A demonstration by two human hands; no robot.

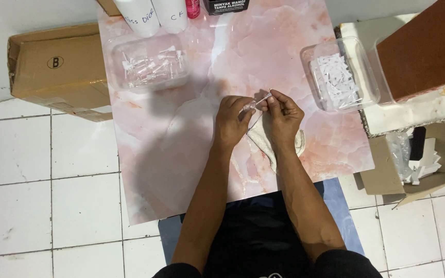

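My left hand (231, 122) and my right hand (283, 117) meet over the middle of a pink marbled table (171, 149). Between their fingertips they hold a small clear vial (255, 103) with a thin white tip pointing up and right. My right hand also has a white cloth (263, 141) bunched under its palm, resting on the table. A clear plastic tray (148, 66) with several similar clear vials stands at the far left of the table. A second clear tray (338, 77) full of white parts stands at the far right.
Two white bottles (150, 14), a small pink bottle (192, 7) and a dark box (226, 6) line the far edge. A cardboard box (57, 69) lies on the tiled floor left. An open carton (418, 157) with white pieces sits right, below a brown panel (423, 49).
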